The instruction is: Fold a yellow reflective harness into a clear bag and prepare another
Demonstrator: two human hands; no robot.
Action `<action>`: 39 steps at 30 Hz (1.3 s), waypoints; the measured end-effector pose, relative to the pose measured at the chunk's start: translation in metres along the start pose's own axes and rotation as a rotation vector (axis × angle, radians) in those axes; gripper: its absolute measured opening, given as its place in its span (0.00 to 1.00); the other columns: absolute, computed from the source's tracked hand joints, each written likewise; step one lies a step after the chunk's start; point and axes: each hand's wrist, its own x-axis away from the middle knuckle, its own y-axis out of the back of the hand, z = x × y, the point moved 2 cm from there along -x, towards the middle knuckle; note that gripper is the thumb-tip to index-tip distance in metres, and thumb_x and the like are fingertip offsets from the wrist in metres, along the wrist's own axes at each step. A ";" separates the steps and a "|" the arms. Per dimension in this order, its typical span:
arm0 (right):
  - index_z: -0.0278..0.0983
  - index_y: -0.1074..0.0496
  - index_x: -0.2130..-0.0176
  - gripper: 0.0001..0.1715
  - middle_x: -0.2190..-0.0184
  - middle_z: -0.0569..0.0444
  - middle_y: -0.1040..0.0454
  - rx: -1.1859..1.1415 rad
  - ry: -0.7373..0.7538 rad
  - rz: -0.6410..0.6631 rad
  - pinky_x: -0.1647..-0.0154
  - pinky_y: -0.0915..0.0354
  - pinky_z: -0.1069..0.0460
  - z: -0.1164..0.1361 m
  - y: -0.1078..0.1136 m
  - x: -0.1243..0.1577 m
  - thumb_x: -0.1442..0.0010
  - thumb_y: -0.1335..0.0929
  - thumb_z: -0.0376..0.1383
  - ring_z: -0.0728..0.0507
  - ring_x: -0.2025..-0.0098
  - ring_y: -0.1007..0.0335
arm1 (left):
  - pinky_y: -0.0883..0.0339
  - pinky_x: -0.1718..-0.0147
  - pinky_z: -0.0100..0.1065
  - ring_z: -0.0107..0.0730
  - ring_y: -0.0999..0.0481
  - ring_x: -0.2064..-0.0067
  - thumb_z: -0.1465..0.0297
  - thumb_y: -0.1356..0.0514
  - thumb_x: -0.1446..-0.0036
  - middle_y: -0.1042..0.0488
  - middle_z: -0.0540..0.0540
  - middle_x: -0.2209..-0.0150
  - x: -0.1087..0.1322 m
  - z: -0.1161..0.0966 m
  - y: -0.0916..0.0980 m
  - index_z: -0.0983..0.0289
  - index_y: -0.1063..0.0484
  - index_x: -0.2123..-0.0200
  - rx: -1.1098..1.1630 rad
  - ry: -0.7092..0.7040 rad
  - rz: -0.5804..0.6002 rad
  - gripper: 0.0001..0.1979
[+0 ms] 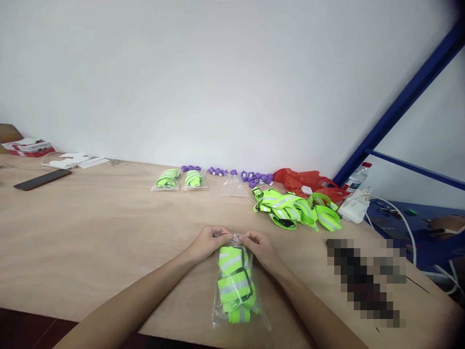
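A clear plastic bag lies on the wooden table in front of me. Inside it is a folded neon-green reflective strap with silver stripes and a dark buckle edge. My left hand pinches the bag's far edge on the left. On the right side of that same edge, my right hand also pinches the plastic, the two thumbs close together. Beyond my right hand sits a loose heap of green reflective straps.
Two filled bags stand near the wall, with several purple pieces and a flat clear bag alongside. Red plastic, a bottle and a white power adapter are at right. A black phone lies left.
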 end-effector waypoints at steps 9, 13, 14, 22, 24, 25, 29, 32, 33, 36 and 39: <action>0.37 0.21 0.70 0.23 0.70 0.54 0.23 -0.081 -0.029 -0.018 0.63 0.36 0.50 0.005 0.004 -0.001 0.48 0.26 0.54 0.42 0.66 0.31 | 0.38 0.66 0.31 0.32 0.30 0.69 0.49 0.32 0.51 0.25 0.52 0.72 0.000 -0.007 0.004 0.66 0.24 0.71 0.080 0.007 -0.024 0.23; 0.37 0.21 0.70 0.23 0.70 0.53 0.23 -0.101 -0.036 0.000 0.63 0.35 0.50 0.005 0.005 0.000 0.47 0.27 0.55 0.42 0.66 0.30 | 0.39 0.67 0.31 0.30 0.32 0.70 0.48 0.32 0.52 0.27 0.51 0.74 0.000 -0.007 0.005 0.66 0.27 0.73 0.050 -0.043 -0.047 0.24; 0.37 0.21 0.69 0.23 0.70 0.53 0.22 -0.111 -0.037 -0.001 0.62 0.35 0.50 0.003 0.005 0.000 0.47 0.27 0.54 0.42 0.65 0.30 | 0.40 0.68 0.30 0.29 0.33 0.71 0.48 0.32 0.52 0.28 0.50 0.75 0.000 -0.007 0.005 0.65 0.28 0.74 0.041 -0.056 -0.056 0.25; 0.39 0.29 0.69 0.23 0.72 0.56 0.24 -0.470 -0.149 -0.089 0.69 0.32 0.51 -0.011 0.007 -0.003 0.49 0.24 0.53 0.45 0.71 0.29 | 0.41 0.70 0.29 0.27 0.35 0.73 0.46 0.32 0.54 0.31 0.48 0.78 -0.006 -0.002 0.014 0.65 0.31 0.77 0.037 -0.112 -0.158 0.26; 0.39 0.31 0.70 0.23 0.70 0.55 0.23 -0.528 -0.163 -0.096 0.68 0.31 0.51 -0.012 0.007 -0.004 0.50 0.23 0.52 0.45 0.70 0.27 | 0.41 0.70 0.29 0.28 0.34 0.72 0.47 0.31 0.54 0.30 0.49 0.77 -0.007 0.000 0.016 0.65 0.30 0.77 0.079 -0.099 -0.180 0.26; 0.39 0.31 0.70 0.23 0.70 0.55 0.23 -0.546 -0.167 -0.100 0.68 0.31 0.51 -0.013 0.006 -0.004 0.51 0.23 0.52 0.45 0.70 0.27 | 0.40 0.70 0.30 0.28 0.33 0.72 0.48 0.31 0.53 0.29 0.50 0.76 -0.008 0.002 0.017 0.66 0.29 0.76 0.106 -0.081 -0.174 0.25; 0.39 0.32 0.71 0.23 0.72 0.55 0.24 -0.558 -0.155 -0.150 0.70 0.31 0.52 -0.015 0.007 -0.005 0.52 0.22 0.51 0.46 0.71 0.27 | 0.34 0.64 0.32 0.31 0.27 0.68 0.51 0.30 0.53 0.25 0.52 0.71 -0.007 0.004 0.015 0.66 0.28 0.71 0.269 0.013 -0.115 0.23; 0.39 0.30 0.70 0.24 0.73 0.56 0.24 -0.555 -0.153 -0.193 0.70 0.31 0.52 -0.015 0.008 -0.005 0.53 0.21 0.52 0.46 0.72 0.28 | 0.31 0.63 0.32 0.31 0.25 0.66 0.53 0.28 0.54 0.26 0.50 0.70 -0.006 0.003 0.014 0.64 0.30 0.71 0.403 0.035 -0.136 0.23; 0.39 0.30 0.70 0.25 0.73 0.56 0.24 -0.555 -0.152 -0.211 0.70 0.31 0.53 -0.014 0.008 -0.005 0.54 0.21 0.52 0.47 0.72 0.28 | 0.31 0.63 0.31 0.31 0.25 0.66 0.53 0.28 0.54 0.26 0.50 0.70 -0.006 0.002 0.014 0.64 0.31 0.71 0.432 0.033 -0.143 0.22; 0.39 0.28 0.69 0.27 0.73 0.56 0.24 -0.571 -0.143 -0.256 0.70 0.31 0.53 -0.011 0.010 -0.005 0.57 0.20 0.53 0.47 0.73 0.28 | 0.31 0.65 0.30 0.30 0.25 0.67 0.53 0.28 0.54 0.26 0.50 0.71 -0.006 0.002 0.016 0.64 0.31 0.72 0.438 0.014 -0.159 0.22; 0.39 0.29 0.71 0.25 0.73 0.56 0.24 -0.617 -0.129 -0.258 0.69 0.30 0.53 -0.010 0.011 -0.005 0.58 0.20 0.51 0.47 0.73 0.28 | 0.32 0.65 0.30 0.29 0.26 0.68 0.53 0.28 0.53 0.26 0.50 0.71 -0.008 0.004 0.019 0.64 0.30 0.72 0.373 -0.017 -0.198 0.22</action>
